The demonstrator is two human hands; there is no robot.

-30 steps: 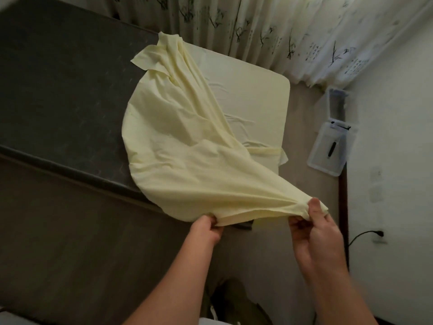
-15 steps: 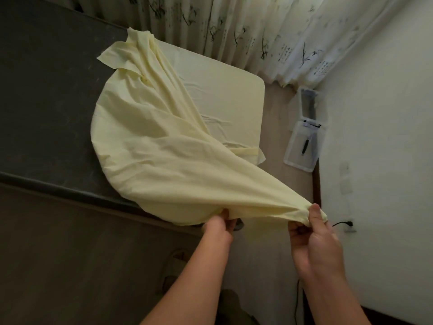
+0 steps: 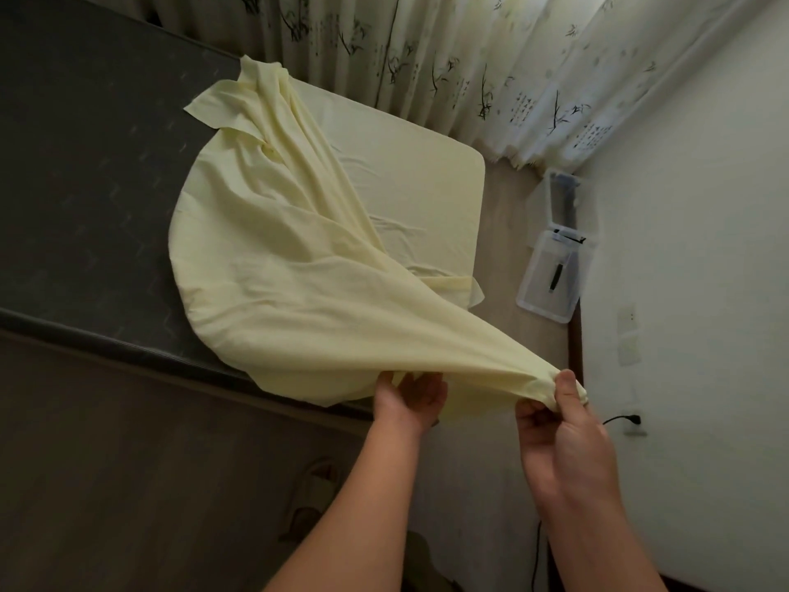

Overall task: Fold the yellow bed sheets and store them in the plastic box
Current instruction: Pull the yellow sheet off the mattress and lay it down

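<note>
A pale yellow bed sheet (image 3: pixel 277 267) is partly pulled off the dark grey mattress (image 3: pixel 85 173); its far part still covers the mattress corner near the curtain. My right hand (image 3: pixel 559 425) pinches a bunched corner of the sheet, stretched taut toward me. My left hand (image 3: pixel 407 399) holds the sheet's lower edge from underneath, fingers partly hidden by the cloth. The clear plastic box (image 3: pixel 555 275) stands on the floor by the right wall with a dark pen-like thing inside, its lid (image 3: pixel 559 198) leaning behind it.
Patterned curtains (image 3: pixel 448 57) hang behind the bed. A white wall (image 3: pixel 704 292) closes the right side, with a socket and black cable (image 3: pixel 619 419). Wooden floor lies left of my arms. A slipper (image 3: pixel 311 484) shows near my feet.
My left hand has shifted right along the sheet's lower edge and opened its grip a little. The right hand keeps its pinch on the corner. The view has swung slightly.
</note>
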